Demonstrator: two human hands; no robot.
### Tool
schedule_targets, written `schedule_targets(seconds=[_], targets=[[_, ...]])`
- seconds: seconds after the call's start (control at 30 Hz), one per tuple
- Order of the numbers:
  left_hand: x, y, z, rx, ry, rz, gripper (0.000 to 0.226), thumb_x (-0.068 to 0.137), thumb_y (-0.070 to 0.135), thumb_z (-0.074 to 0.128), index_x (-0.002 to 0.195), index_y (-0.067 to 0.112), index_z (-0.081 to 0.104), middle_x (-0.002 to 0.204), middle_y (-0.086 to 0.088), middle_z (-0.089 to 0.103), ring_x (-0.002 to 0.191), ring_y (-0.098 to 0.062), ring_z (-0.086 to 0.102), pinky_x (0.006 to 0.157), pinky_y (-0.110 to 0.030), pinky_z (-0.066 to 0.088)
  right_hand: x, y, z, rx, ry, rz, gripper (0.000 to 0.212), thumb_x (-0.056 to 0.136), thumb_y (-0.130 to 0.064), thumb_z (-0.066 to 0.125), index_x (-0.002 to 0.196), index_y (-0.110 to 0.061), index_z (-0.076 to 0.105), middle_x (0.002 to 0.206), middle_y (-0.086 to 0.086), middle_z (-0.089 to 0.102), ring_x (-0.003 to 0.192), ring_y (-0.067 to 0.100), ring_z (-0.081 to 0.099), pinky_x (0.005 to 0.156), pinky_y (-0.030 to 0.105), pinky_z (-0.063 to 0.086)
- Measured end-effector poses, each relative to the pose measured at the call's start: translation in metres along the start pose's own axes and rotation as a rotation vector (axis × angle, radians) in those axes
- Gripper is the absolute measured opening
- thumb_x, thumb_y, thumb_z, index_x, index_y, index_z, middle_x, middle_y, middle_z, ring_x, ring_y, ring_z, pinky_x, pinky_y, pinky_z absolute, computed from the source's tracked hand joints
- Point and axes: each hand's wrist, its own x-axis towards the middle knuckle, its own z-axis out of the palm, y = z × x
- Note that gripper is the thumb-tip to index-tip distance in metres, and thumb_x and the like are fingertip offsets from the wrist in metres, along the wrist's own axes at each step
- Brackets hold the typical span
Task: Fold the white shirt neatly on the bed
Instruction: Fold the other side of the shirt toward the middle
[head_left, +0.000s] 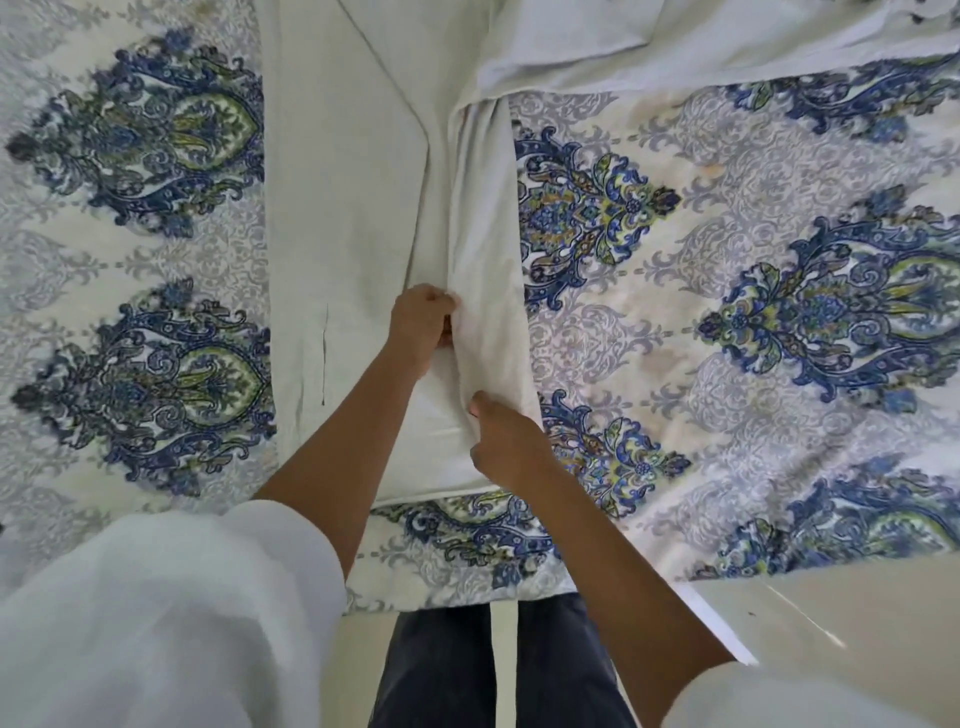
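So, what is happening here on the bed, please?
A person stands at the edge of the bed and is folding a white shirt that lies spread on the patterned bedsheet. Both hands grip the shirt's edge at the right of the view, where the fabric is gathered into a long raised ridge. The left hand holds it farther up and the right hand holds it nearer the hem. This fold is not yet laid flat. More white cloth lies at the far right.

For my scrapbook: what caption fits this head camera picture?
On the bed, left hand and right hand pinch a fold of the shirt.
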Motion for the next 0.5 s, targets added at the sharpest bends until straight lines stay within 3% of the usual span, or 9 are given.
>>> schedule_targets(seconds=[0.1, 0.17, 0.23, 0.3, 0.4, 0.5], targets=[[-0.016, -0.019, -0.002, 0.183, -0.134, 0.017, 0.009, 0.085, 0.001, 0.057, 0.085, 0.009, 0.055, 0.084, -0.008, 0.061, 0.071, -0.021, 0.059, 0.059, -0.029, 0.051, -0.003, -0.001, 0.016, 0.064, 0.015, 0.012, 0.043, 0.081, 0.003, 0.048, 0.121, -0.008, 0.038, 0.117, 0.015, 0.051, 0.098, 0.037, 0.058, 0.072, 0.035, 0.043], [-0.028, -0.030, -0.003, 0.331, -0.240, -0.030, 0.012, 0.083, -0.002, 0.061, 0.089, 0.006, 0.056, 0.082, -0.009, 0.060, 0.069, -0.021, 0.058, 0.058, -0.028, 0.049, -0.003, 0.001, 0.020, 0.124, -0.007, 0.038, 0.044, 0.082, 0.000, 0.051, 0.123, -0.008, 0.040, 0.113, 0.016, 0.056, 0.098, 0.035, 0.058, 0.075, 0.035, 0.044], [-0.037, -0.043, -0.007, 0.377, -0.229, -0.072, 0.014, 0.083, -0.005, 0.060, 0.077, 0.008, 0.056, 0.073, -0.008, 0.057, 0.062, -0.019, 0.055, 0.054, -0.026, 0.048, -0.004, 0.006, 0.021, 0.183, -0.092, 0.074, 0.038, 0.083, -0.005, 0.056, 0.120, -0.006, 0.048, 0.110, 0.016, 0.061, 0.101, 0.033, 0.059, 0.082, 0.035, 0.046], [-0.045, -0.054, -0.009, 0.274, -0.156, -0.108, 0.020, 0.083, -0.006, 0.059, 0.073, 0.010, 0.056, 0.075, -0.008, 0.059, 0.066, -0.021, 0.058, 0.056, -0.027, 0.051, -0.007, 0.011, 0.020, 0.200, -0.126, 0.076, 0.029, 0.084, -0.007, 0.056, 0.113, -0.005, 0.058, 0.112, 0.016, 0.063, 0.103, 0.030, 0.059, 0.084, 0.031, 0.046], [-0.049, -0.066, -0.008, 0.422, -0.136, -0.023, 0.013, 0.079, -0.006, 0.060, 0.078, 0.007, 0.059, 0.070, -0.007, 0.058, 0.069, -0.024, 0.056, 0.064, -0.032, 0.050, -0.008, 0.020, 0.012, 0.276, 0.138, 0.131, 0.022, 0.088, -0.007, 0.048, 0.102, -0.008, 0.065, 0.104, 0.015, 0.067, 0.092, 0.030, 0.062, 0.071, 0.027, 0.043], [-0.051, -0.072, -0.007, 0.547, -0.116, -0.041, 0.008, 0.076, -0.001, 0.063, 0.075, 0.007, 0.062, 0.066, -0.010, 0.059, 0.068, -0.025, 0.058, 0.065, -0.034, 0.049, -0.002, 0.032, 0.003, 0.415, 0.219, 0.185, 0.022, 0.088, -0.006, 0.048, 0.100, -0.009, 0.066, 0.100, 0.015, 0.068, 0.089, 0.032, 0.065, 0.081, 0.041, 0.053]])
